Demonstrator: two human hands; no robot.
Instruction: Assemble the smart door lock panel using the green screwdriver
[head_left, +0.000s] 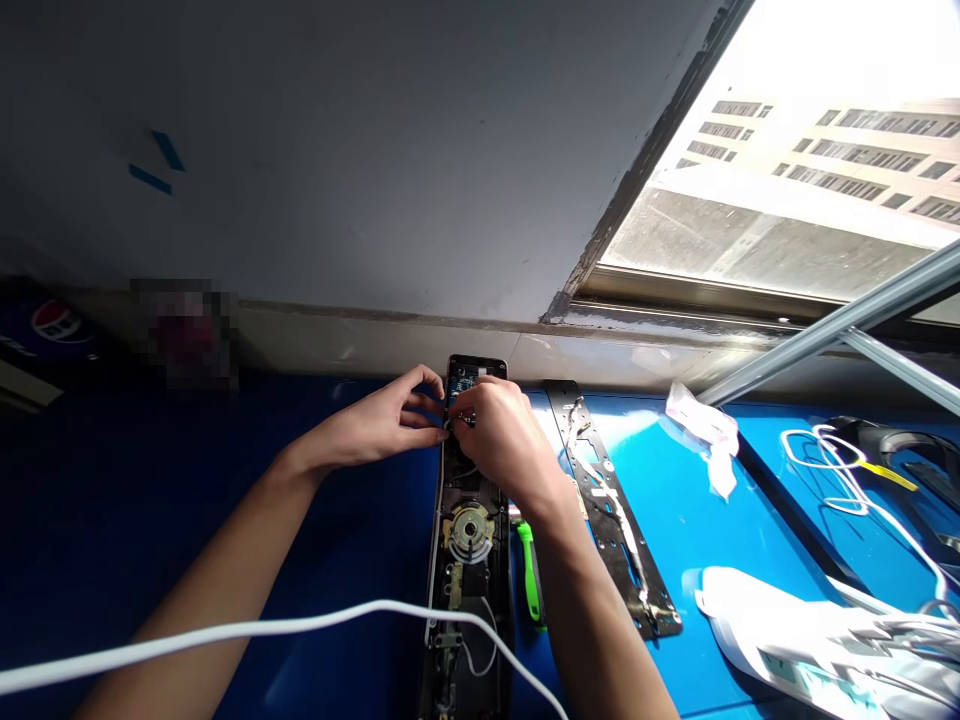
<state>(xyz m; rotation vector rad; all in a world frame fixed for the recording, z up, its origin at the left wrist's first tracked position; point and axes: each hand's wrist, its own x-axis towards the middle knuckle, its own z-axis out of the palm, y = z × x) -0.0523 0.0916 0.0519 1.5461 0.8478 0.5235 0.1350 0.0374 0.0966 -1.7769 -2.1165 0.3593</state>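
In the head view, a long, open black device housing [478,578] lies on the glossy blue tabletop [360,540], its long axis running from 12 to 6 o'clock. Its far end, with a blue circuit board [463,382], is under the right hand [506,430], the nearer of the 2; most of its length stretches towards 6 o'clock from those fingers. They are drawn together as if pinching something small, though I cannot tell what. The left hand [382,420] comes from 9 o'clock, fingers spread and curved, tips at the rim. Mid-housing sits a round, ringed metal part [470,530]. Just beside, towards 4 o'clock, lie a smooth green-handled tool [531,577] and a flat, perforated black plate [605,520].
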